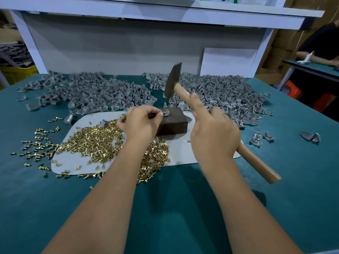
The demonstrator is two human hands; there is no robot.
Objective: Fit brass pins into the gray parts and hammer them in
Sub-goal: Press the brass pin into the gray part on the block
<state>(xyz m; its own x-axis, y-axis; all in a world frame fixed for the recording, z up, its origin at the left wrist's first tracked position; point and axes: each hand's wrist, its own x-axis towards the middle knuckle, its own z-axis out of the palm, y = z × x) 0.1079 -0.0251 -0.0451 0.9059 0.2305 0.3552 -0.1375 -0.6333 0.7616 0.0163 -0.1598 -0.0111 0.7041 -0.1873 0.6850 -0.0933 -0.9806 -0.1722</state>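
A dark metal block (pixel 173 123) sits on a white sheet (pixel 183 154). On the block's top lies a gray part with a brass pin (pixel 166 113), pinched at its left edge by my left hand (pixel 141 121). My right hand (pixel 214 132) grips the wooden handle of a hammer (pixel 173 79), index finger stretched along the handle. The hammer head is raised and blurred above and behind the block. Loose brass pins (pixel 95 142) cover the sheet's left half under my left arm.
Large heaps of gray parts (pixel 102 92) spread across the back of the teal table (pixel 165 208). A few gray parts (pixel 260 138) lie to the right of the sheet. A white shelf frame (pixel 146 44) rises behind. Another person's arm (pixel 315 57) rests on a far table at the right.
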